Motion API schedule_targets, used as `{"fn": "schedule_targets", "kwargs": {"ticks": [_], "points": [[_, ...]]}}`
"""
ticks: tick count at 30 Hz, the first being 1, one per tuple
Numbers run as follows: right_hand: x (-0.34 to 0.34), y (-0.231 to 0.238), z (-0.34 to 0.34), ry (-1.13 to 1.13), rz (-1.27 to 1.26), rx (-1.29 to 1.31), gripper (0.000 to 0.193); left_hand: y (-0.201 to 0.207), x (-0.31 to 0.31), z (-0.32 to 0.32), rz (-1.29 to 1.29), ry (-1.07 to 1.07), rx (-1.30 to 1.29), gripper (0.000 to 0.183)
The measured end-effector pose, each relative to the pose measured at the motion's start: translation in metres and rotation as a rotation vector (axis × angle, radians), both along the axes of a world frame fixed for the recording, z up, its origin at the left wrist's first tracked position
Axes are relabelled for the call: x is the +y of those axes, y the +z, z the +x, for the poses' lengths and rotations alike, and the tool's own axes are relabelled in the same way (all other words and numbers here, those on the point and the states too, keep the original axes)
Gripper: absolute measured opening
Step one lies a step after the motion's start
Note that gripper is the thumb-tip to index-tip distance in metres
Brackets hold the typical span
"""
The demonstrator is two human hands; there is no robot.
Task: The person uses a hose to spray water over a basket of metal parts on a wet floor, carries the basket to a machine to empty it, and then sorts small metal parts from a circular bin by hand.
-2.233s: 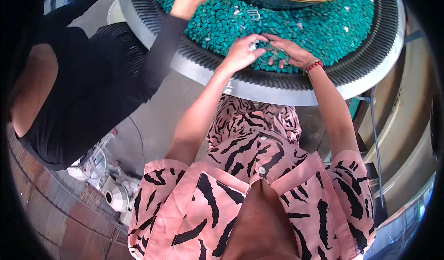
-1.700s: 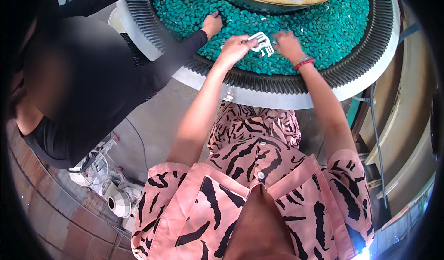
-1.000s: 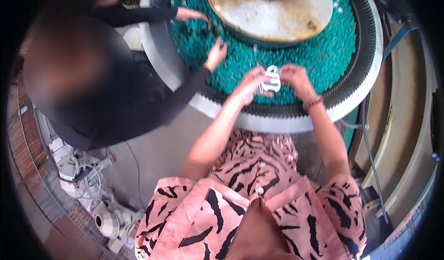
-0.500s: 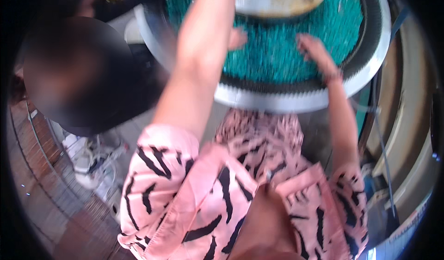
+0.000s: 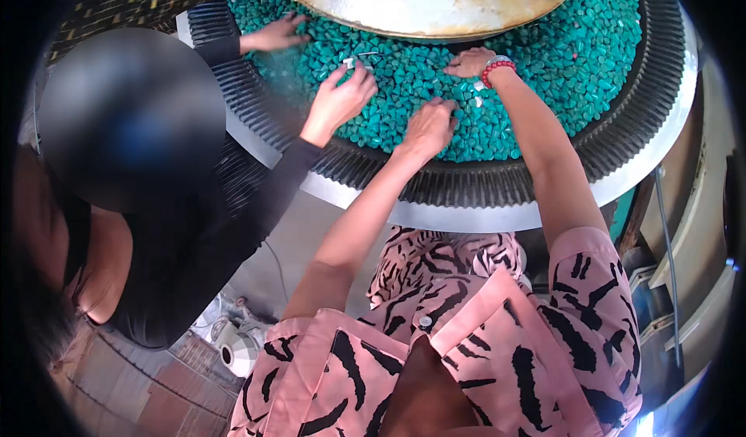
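Many small polished green stones [image 5: 365, 130] fill a round bin with a ribbed dark border. On the stones near the front, my left hand [image 5: 430, 130] has its fingers curled; whatever lies under the fingertips is hidden. My right hand [image 5: 471, 62] rests farther back, fingers stretched leftward over the stones, close to the metal disc's edge. Around that wrist is a red bead bracelet [image 5: 497, 69]. A small white piece [image 5: 479, 101] lies on the stones beside this wrist. At my left, another person's hand [image 5: 342, 101] pinches at a small white piece [image 5: 348, 62].
A large stained metal disc [image 5: 435, 6] covers the bin's middle. The bin's pale outer rim [image 5: 482, 218] curves before my knees. The other person's second hand [image 5: 276, 34] spreads over the stones. A white device with cords [image 5: 235, 350] sits on the floor at left.
My left arm has drawn back from its far reach, and that hand now lies near the front. My right hand has moved left. The other person's hands now show over the stones.
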State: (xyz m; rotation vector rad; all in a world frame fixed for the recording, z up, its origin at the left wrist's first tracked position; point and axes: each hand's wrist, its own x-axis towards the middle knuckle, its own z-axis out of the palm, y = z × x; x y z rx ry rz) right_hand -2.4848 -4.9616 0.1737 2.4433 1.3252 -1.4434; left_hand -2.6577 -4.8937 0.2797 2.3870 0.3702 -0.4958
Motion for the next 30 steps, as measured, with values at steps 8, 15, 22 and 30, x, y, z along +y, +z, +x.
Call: {"fn": "schedule_targets", "kwargs": {"ticks": [8, 15, 22, 30], "points": [[-0.052, -0.018, 0.014, -0.089, -0.316, 0.329, 0.076, -0.02, 0.046, 0.004, 0.122, 0.204, 0.167, 0.027], [-0.134, 0.0, -0.007, 0.035, 0.137, 0.657, 0.076, -0.021, 0.004, -0.005, -0.483, 0.197, -0.085, 0.039], [-0.121, 0.079, -0.049, -0.079, -0.004, 0.588, 0.053, -0.028, -0.022, 0.009, -0.37, -0.094, -0.08, 0.06], [-0.145, 0.148, -0.007, -0.117, 0.376, 0.562, 0.058, -0.009, 0.022, 0.014, -0.099, 0.042, -0.087, 0.036]]}}
